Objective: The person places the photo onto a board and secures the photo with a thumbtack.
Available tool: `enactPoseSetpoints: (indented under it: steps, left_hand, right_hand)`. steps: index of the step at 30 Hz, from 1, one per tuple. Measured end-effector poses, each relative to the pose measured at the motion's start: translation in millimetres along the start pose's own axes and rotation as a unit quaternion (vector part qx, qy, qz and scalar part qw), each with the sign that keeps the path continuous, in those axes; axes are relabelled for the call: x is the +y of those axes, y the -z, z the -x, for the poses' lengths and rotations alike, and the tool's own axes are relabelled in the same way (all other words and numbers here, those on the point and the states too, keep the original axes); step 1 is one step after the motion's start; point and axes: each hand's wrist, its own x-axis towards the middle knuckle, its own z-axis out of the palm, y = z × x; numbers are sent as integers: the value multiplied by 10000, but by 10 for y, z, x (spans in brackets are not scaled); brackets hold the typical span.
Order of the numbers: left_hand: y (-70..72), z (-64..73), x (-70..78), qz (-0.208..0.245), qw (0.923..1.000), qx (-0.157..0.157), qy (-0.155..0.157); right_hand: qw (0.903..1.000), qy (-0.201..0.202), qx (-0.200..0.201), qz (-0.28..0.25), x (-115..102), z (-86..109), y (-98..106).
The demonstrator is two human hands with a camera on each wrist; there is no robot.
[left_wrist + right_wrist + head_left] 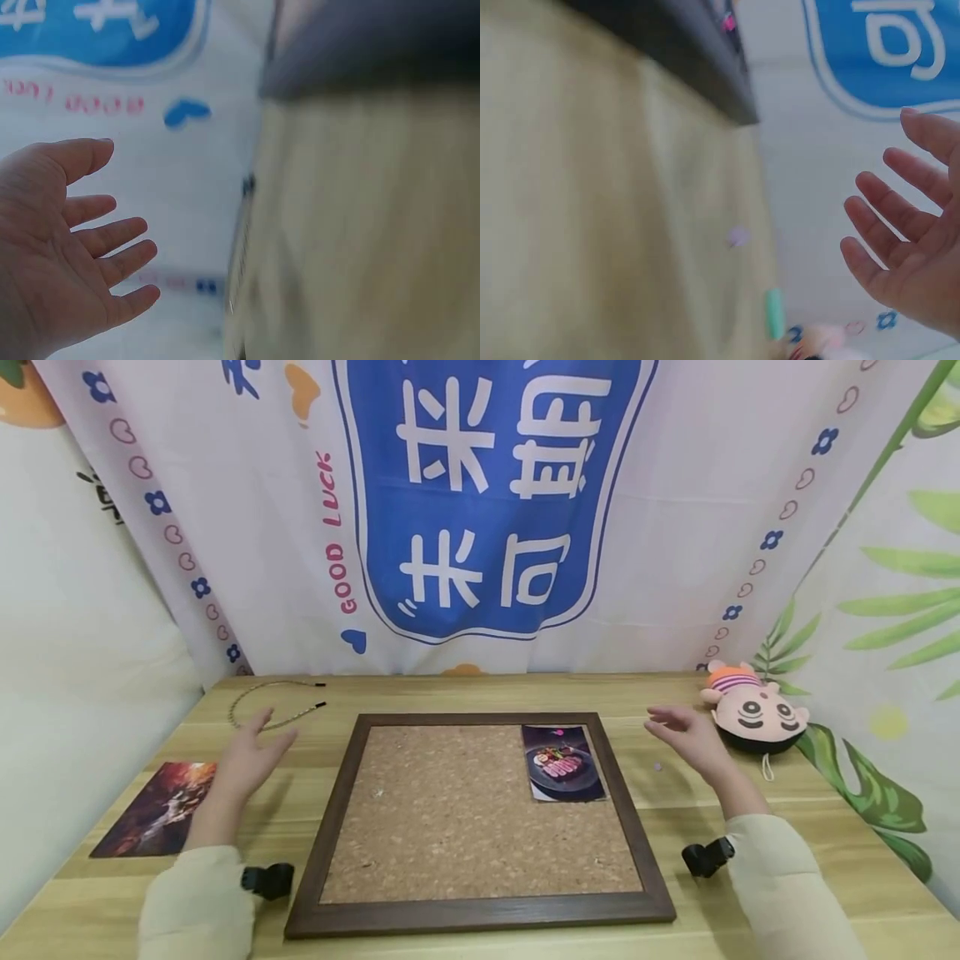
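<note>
"GOOD LUCK" fabric backdrop (660, 568) hangs behind the wood-grain tabletop (480, 695). Brown-framed cork board (465, 827) lies flat on it, between the two hands, touching neither. Dark red-brown picture print (153, 810) is on the tabletop left of the board, left forearm crossing in front of its right edge. Plush toy (757, 702) lies face up at the far right, just beyond the right hand (686, 739). That hand is raised off the board's right side, fingers loose, nothing held. Left hand (249, 762): raised off the board's left side, fingers spread, also nothing held. Steak photo print (562, 768) sits in the board's far right corner, apart from the right hand. Black-tipped cord (281, 682) loops on the tabletop beyond the left hand. Mint-green object (774, 313) near plush, too blurred to identify. Tiny lilac item (657, 767) on the tabletop, below the right hand.
</note>
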Motion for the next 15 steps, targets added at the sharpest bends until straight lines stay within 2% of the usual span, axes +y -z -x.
enactPoseSetpoints:
  steps: [5,12,15]
  left_hand:
    - [159,162,-334,-529,9985,166,37]
    - [281,234,-673,-947,9921,614,553]
    - [387,275,-833,-1067,9879,790,803]
  right_hand:
    - [9996,-94,143,212,193,82,-23]
    - [9978,-335,257,516,456,178,30]
    - [9975,-372,105,598,537,187,21]
